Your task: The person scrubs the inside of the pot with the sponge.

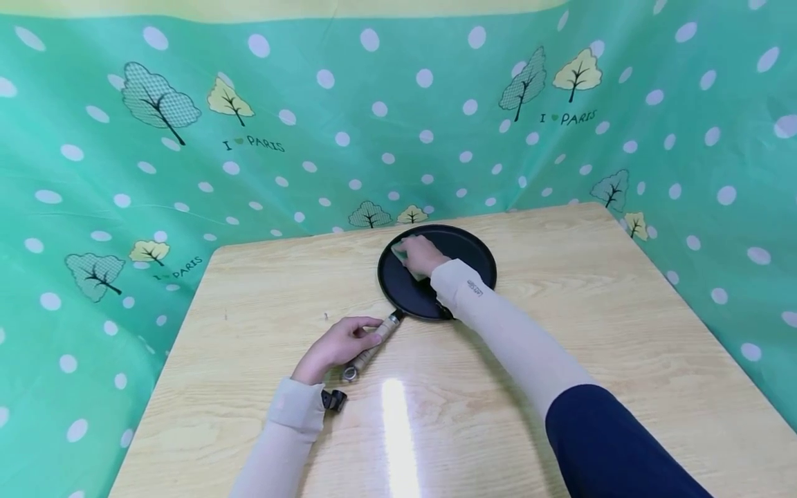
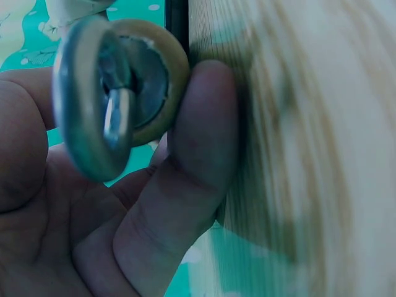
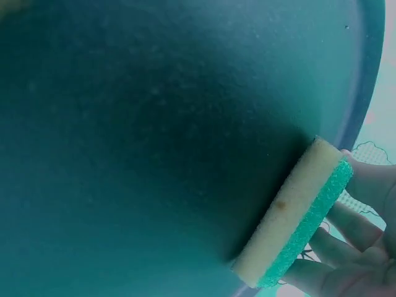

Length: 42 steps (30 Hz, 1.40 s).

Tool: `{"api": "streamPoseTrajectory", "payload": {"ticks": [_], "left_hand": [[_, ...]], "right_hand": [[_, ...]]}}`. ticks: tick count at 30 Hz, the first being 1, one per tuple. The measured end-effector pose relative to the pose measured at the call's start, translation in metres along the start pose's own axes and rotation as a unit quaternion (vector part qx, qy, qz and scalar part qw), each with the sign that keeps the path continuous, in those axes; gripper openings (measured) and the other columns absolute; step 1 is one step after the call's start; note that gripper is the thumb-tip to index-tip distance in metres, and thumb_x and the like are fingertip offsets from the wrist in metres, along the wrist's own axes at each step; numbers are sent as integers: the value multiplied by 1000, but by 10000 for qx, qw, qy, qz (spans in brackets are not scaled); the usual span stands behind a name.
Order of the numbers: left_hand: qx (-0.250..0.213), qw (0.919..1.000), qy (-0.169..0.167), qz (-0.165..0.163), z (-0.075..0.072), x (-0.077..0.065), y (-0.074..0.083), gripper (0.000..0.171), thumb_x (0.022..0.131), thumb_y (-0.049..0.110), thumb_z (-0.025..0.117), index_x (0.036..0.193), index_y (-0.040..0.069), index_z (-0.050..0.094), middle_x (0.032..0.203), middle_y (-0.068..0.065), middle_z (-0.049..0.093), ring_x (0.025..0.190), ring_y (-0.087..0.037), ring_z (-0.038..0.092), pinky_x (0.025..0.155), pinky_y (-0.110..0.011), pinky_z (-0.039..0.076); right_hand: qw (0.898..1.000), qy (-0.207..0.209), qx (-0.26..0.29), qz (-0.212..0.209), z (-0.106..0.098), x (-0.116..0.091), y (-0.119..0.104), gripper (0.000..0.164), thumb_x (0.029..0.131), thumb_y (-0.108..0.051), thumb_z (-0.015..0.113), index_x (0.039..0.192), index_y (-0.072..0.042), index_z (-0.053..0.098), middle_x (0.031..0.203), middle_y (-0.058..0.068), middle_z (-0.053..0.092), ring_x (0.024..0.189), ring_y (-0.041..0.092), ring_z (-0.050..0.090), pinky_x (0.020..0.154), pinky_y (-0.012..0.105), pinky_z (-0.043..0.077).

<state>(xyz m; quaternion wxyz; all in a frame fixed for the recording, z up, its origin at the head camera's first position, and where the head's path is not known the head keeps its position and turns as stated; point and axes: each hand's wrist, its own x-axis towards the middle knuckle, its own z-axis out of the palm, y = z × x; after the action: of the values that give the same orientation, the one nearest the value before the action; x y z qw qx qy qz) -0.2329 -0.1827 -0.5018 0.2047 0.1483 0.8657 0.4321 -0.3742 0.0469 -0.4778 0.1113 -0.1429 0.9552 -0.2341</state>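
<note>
A round black flat pan (image 1: 463, 252) lies on the table, its wooden handle (image 1: 367, 353) pointing toward the near left. My left hand (image 1: 342, 342) grips that handle between thumb and fingers; the left wrist view shows the metal hanging ring (image 2: 93, 99) at the handle's end, close to the thumb. Over the pan's left part, my right hand (image 1: 422, 254) holds a sponge (image 3: 294, 213) with a pale yellow side and a green scouring side. In the right wrist view the yellow side faces the pan's dark surface, near the rim, with fingers around the green side.
The light wood table (image 1: 591, 297) ends at the back and right against a green dotted curtain (image 1: 349, 124). A bright light reflection lies on the near table. A tiny dark speck (image 1: 326, 316) is left of the pan.
</note>
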Motion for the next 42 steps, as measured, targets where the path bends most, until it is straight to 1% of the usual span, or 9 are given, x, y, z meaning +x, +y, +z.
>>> {"api": "streamPoseTrajectory", "payload": {"ticks": [6, 13, 18, 24, 29, 34, 36, 38, 42], "left_hand": [[-19, 10000, -21, 78, 1, 0, 1, 40, 104, 14, 67, 140, -2, 65, 91, -7, 60, 82, -18, 54, 74, -33, 45], [-49, 10000, -16, -18, 2, 2, 2, 40, 104, 13, 67, 141, -1, 65, 90, -6, 59, 81, -18, 53, 74, -32, 45], [-36, 10000, -32, -19, 2, 3, 2, 40, 104, 14, 67, 141, -1, 65, 92, -7, 60, 83, -18, 54, 74, -32, 45], [-34, 10000, -3, -16, 3, 1, 2, 39, 104, 14, 68, 141, -1, 66, 94, -7, 61, 85, -19, 55, 76, -32, 46], [-18, 10000, -13, 8, 3, 0, 3, 39, 104, 13, 68, 140, 0, 66, 94, -7, 61, 84, -19, 55, 75, -33, 46], [10, 10000, -13, -55, 1, 0, 3, 40, 105, 15, 67, 142, 0, 65, 93, -7, 61, 84, -19, 54, 75, -33, 45], [21, 10000, -18, -80, 1, 0, 2, 40, 105, 16, 67, 142, 1, 65, 93, -6, 61, 83, -19, 54, 75, -33, 45], [42, 9999, -26, -90, 1, 0, 1, 41, 105, 16, 67, 142, 1, 65, 93, -7, 61, 83, -19, 54, 75, -33, 45], [35, 9999, -15, -125, 1, 0, 0, 41, 105, 16, 67, 143, 1, 64, 93, -7, 61, 82, -19, 54, 74, -33, 45]], "right_hand": [[9999, 83, -20, 94, -3, -1, 6, 49, 110, -10, 55, 158, -15, 48, 169, 15, 34, 156, 35, 28, 105, 41, 45], [9995, 169, -121, 245, -11, 1, 21, 51, 112, -10, 51, 162, -13, 42, 172, 16, 27, 158, 38, 22, 112, 44, 41], [9990, 226, -194, 329, -16, -2, 30, 51, 112, -10, 49, 162, -11, 41, 171, 17, 28, 157, 40, 23, 121, 48, 34], [9988, 292, -246, 299, -20, -3, 40, 50, 112, -11, 50, 161, -10, 42, 169, 18, 31, 156, 40, 26, 122, 49, 31], [9986, 290, -314, 310, -23, -5, 48, 50, 111, -12, 52, 161, -9, 44, 167, 19, 36, 154, 39, 31, 121, 49, 35], [9981, 277, -289, 462, -28, -8, 56, 50, 110, -11, 54, 159, -9, 46, 163, 18, 41, 148, 37, 41, 109, 46, 44], [9981, 278, -250, 482, -29, -9, 59, 50, 109, -10, 55, 158, -9, 48, 163, 18, 42, 146, 37, 42, 105, 46, 46], [9984, 258, -214, 447, -31, -12, 61, 50, 108, -8, 55, 157, -7, 49, 162, 19, 43, 145, 37, 44, 103, 46, 46], [9986, 233, -147, 444, -35, -18, 67, 50, 107, -7, 57, 156, -7, 51, 162, 18, 44, 137, 34, 51, 98, 45, 48]]}}
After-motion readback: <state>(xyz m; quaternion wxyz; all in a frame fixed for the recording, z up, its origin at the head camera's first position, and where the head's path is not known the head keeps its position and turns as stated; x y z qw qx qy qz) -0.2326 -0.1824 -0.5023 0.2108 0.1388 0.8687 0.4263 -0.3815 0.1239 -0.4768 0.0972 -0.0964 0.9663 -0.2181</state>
